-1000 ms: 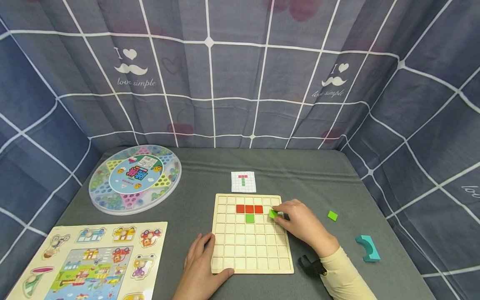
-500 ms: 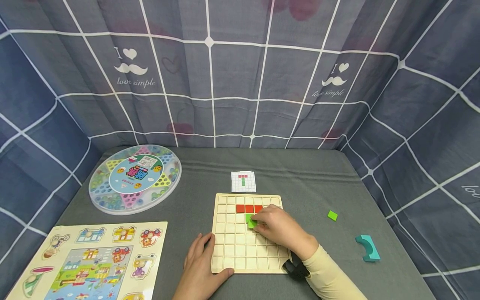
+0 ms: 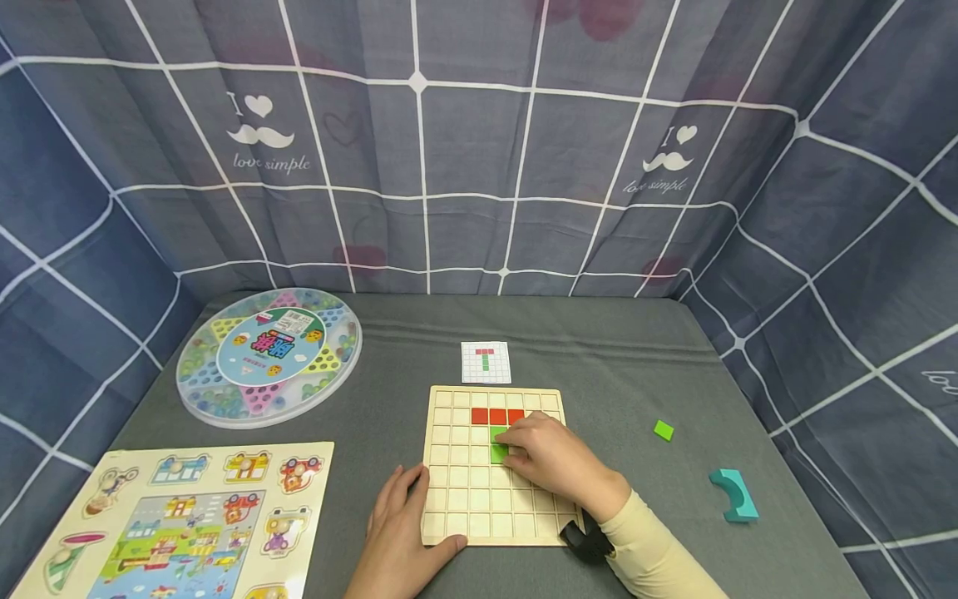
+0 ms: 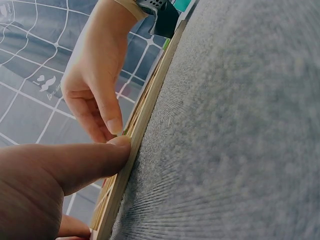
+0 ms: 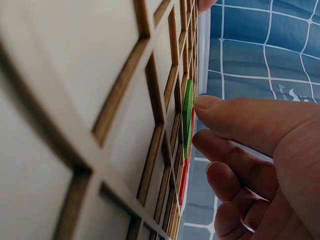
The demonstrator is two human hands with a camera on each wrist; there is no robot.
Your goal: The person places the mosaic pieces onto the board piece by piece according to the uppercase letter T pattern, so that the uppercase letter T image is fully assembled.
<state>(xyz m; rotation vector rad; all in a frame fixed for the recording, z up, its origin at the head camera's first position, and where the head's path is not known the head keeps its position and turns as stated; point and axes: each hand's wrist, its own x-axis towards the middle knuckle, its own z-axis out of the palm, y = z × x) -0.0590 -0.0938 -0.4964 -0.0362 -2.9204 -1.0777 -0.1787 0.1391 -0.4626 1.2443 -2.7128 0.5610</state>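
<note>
A wooden grid board (image 3: 460, 500) lies on the grey cloth. Three red tiles (image 3: 497, 417) form a row near its top. Under the middle one sits a green tile (image 3: 496, 433), with another green tile (image 3: 497, 454) directly below it. My right hand (image 3: 555, 456) is over the board, its thumb and index fingertips touching the lower green tile, which looks flat in its cell. In the right wrist view, the thumb (image 5: 235, 117) meets the green edge and the other fingers are loosely bent. My left hand (image 3: 404, 532) rests at the board's lower left, thumb on the front edge.
A pattern card (image 3: 486, 363) with a red and green T lies behind the board. To the right are a loose green tile (image 3: 664, 430) and a teal arch block (image 3: 737, 497). A round marble game (image 3: 269, 358) and a vehicle puzzle (image 3: 314, 474) lie at left.
My right hand has moved left with the green tile, bringing it from the board's right side to below the first green tile, where it now lies flat. My left hand has stayed still.
</note>
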